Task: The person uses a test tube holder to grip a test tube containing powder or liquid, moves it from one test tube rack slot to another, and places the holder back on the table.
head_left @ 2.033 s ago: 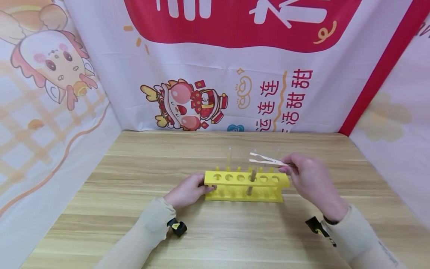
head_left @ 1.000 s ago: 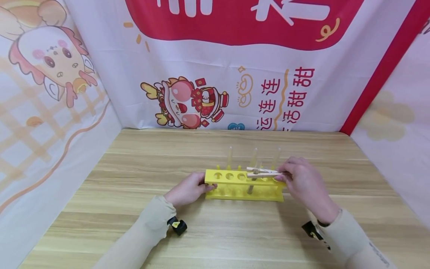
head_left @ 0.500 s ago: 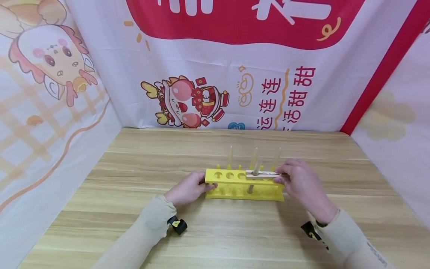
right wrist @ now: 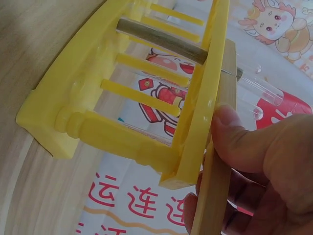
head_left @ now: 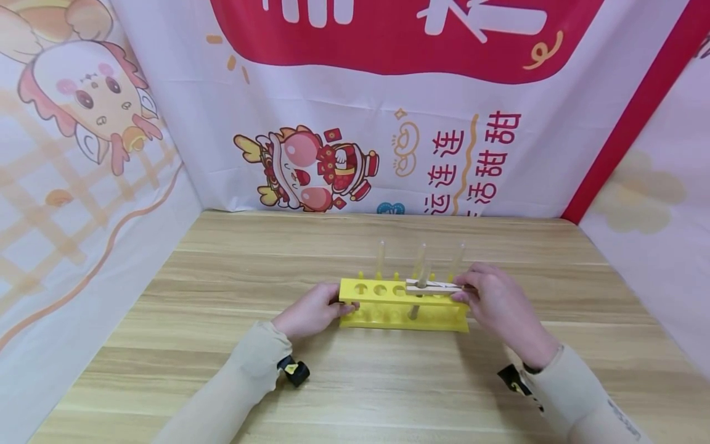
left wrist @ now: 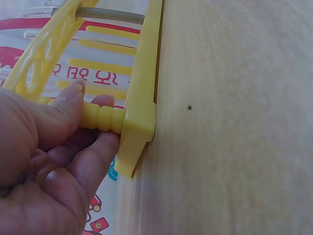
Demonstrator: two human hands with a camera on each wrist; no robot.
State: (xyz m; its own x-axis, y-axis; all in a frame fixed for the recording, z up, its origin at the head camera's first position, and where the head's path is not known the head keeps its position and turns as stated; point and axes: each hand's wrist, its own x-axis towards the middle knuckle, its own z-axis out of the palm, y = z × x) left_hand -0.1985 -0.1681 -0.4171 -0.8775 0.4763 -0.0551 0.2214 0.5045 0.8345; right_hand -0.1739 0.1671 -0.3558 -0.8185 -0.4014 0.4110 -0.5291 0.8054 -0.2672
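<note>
A yellow test tube rack [head_left: 377, 299] stands on the wooden table. My left hand [head_left: 310, 310] grips its left end post; in the left wrist view the thumb and fingers wrap the ridged post [left wrist: 100, 116]. My right hand [head_left: 499, 302] pinches a wooden test tube clamp [head_left: 435, 288] at the rack's right side. The clamp's jaws lie around a test tube [head_left: 426, 271] just above the rack's top plate. Greyish-brown contents [right wrist: 161, 39] fill that tube's lower part, seen in the right wrist view. The tube stands in a rack hole, its bottom near the lower plate.
Three clear tubes stand upside down on the back pegs, among them the left one [head_left: 380, 259] and the right one [head_left: 458, 259]. Printed cloth [head_left: 355, 142] hangs behind and beside the table [head_left: 355, 382].
My right hand has lowered the test tube clamp from above the rack to its top plate, and the clamp's spread jaws have come together around the filled tube. My left hand stays on the rack.
</note>
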